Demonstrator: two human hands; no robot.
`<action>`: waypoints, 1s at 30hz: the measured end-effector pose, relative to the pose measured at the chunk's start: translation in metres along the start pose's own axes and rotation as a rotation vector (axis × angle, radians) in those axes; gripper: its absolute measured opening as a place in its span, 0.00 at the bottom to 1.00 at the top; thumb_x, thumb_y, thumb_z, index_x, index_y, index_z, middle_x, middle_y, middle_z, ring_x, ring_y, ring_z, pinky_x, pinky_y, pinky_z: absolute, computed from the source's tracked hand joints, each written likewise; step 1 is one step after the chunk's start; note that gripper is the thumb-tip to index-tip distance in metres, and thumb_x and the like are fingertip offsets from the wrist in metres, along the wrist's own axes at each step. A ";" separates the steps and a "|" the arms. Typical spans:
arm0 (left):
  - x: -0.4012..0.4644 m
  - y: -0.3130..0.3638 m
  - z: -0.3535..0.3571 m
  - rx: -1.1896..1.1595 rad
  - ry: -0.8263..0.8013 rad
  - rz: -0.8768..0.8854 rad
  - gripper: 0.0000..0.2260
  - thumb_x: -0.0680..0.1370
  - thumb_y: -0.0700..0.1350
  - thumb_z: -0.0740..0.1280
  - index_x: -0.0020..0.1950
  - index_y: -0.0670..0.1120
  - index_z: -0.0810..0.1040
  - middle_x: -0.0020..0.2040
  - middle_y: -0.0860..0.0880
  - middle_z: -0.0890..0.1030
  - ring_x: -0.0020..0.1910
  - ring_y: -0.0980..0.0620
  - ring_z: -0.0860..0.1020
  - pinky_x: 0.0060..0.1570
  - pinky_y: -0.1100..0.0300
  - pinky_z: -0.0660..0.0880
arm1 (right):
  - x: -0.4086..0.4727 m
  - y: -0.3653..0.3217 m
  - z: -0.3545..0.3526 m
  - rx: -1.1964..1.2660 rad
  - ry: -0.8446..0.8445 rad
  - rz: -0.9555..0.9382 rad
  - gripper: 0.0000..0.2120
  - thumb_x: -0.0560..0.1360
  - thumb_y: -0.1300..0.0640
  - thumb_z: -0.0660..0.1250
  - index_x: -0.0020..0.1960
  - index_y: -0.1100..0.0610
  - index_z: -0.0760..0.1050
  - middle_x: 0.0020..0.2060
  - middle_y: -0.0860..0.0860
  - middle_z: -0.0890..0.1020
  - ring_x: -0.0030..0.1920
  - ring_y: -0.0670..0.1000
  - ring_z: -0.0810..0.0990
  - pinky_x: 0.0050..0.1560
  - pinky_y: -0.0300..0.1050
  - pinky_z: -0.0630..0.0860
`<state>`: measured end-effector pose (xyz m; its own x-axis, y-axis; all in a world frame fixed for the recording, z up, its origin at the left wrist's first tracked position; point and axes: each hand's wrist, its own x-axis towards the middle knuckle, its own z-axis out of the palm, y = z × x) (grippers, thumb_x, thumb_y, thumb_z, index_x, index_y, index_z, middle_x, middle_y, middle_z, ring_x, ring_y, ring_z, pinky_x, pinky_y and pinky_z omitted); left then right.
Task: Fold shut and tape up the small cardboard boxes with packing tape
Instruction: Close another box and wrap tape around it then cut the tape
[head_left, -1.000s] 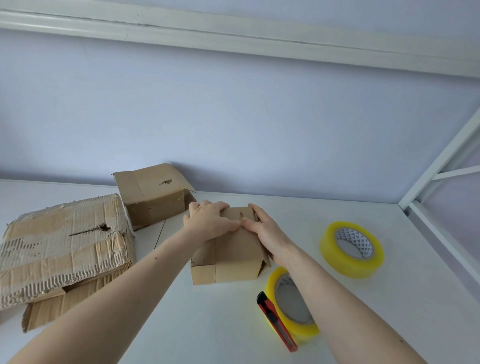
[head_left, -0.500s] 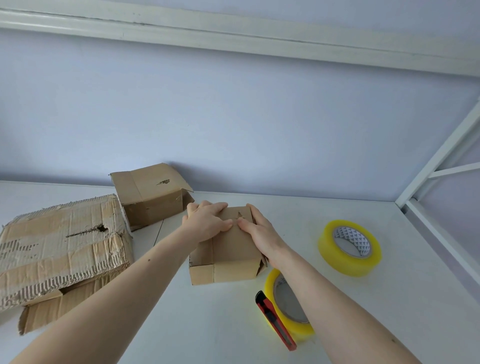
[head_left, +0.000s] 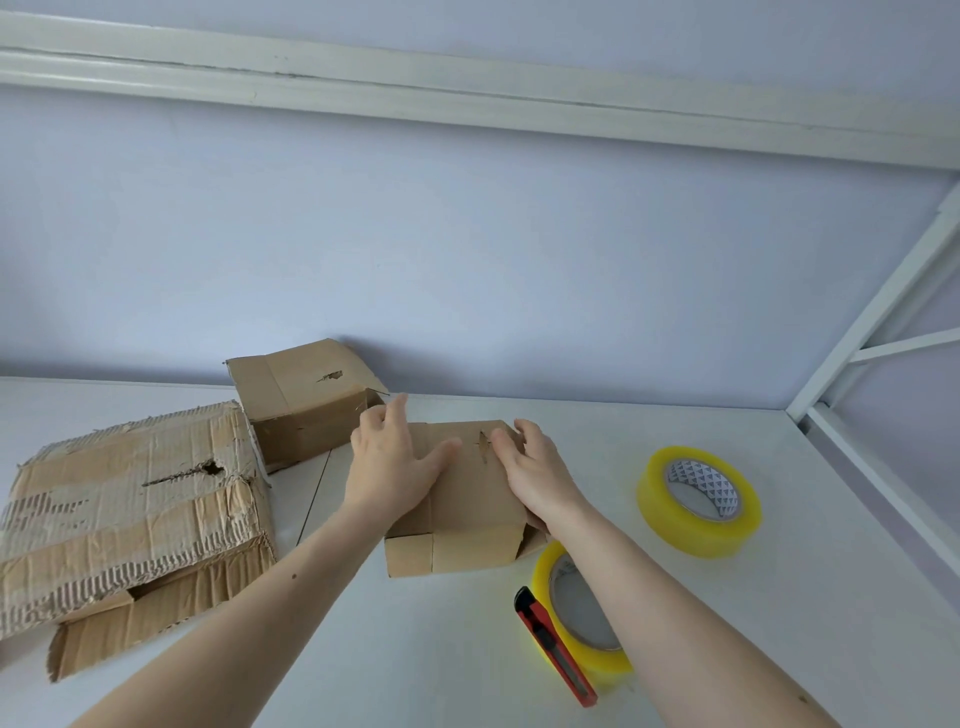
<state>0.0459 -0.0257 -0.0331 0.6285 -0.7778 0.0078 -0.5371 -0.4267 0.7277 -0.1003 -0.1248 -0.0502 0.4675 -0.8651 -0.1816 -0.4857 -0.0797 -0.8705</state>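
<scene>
Both my hands, left (head_left: 396, 470) & right (head_left: 537, 475), lie flat w/ straight fingers, pressing the box (head_left: 460, 512) flaps shut beneath them. No tape on yet, I reckon; tape roll (head_left: 582, 613) sits near my right wrist, 2nd box (head_left: 306, 402) just past left fingertips.

Under our left hand (head_left: 390, 467) and right hand (head_left: 535, 473) we see a small box (head_left: 462, 525) of plain brown cardboard, matt and fairly smooth, with a ragged tear in its top between our hands. Beyond the left hand a second box (head_left: 301, 405) has the same dull brown board, also torn. Further to the left of that hand, the large box (head_left: 124, 509) looks rough, its outer paper peeled to bare corrugated ribs. To the right of our right hand a tape roll (head_left: 698, 501) shines glossy translucent yellow on a printed paper core; another roll (head_left: 582, 613) under our right forearm looks alike. Beside it the cutter (head_left: 556, 647) is smooth red and black plastic. The table (head_left: 779, 623) is matt white.
</scene>
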 end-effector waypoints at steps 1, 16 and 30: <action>0.000 -0.003 -0.002 -0.049 -0.017 -0.054 0.36 0.78 0.58 0.69 0.80 0.48 0.57 0.75 0.44 0.63 0.74 0.42 0.62 0.70 0.47 0.65 | 0.001 0.001 -0.001 -0.013 0.020 0.010 0.30 0.81 0.39 0.57 0.78 0.54 0.61 0.74 0.52 0.67 0.71 0.52 0.69 0.69 0.49 0.68; -0.018 -0.015 0.002 -0.678 -0.050 -0.384 0.14 0.78 0.55 0.71 0.49 0.44 0.82 0.46 0.46 0.85 0.42 0.49 0.82 0.38 0.58 0.77 | -0.005 -0.005 0.007 -0.054 0.042 0.000 0.23 0.84 0.44 0.54 0.35 0.56 0.64 0.37 0.51 0.68 0.38 0.49 0.68 0.35 0.43 0.61; -0.006 -0.022 -0.001 -0.415 -0.102 -0.109 0.25 0.82 0.56 0.63 0.77 0.65 0.59 0.70 0.53 0.67 0.67 0.50 0.71 0.71 0.47 0.68 | -0.005 -0.008 -0.014 -0.024 -0.071 0.068 0.35 0.82 0.34 0.50 0.79 0.56 0.60 0.78 0.52 0.61 0.77 0.55 0.62 0.71 0.49 0.61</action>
<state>0.0545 -0.0113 -0.0485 0.5992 -0.7888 -0.1367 -0.1859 -0.3032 0.9346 -0.1091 -0.1265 -0.0363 0.4837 -0.8315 -0.2732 -0.5356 -0.0344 -0.8437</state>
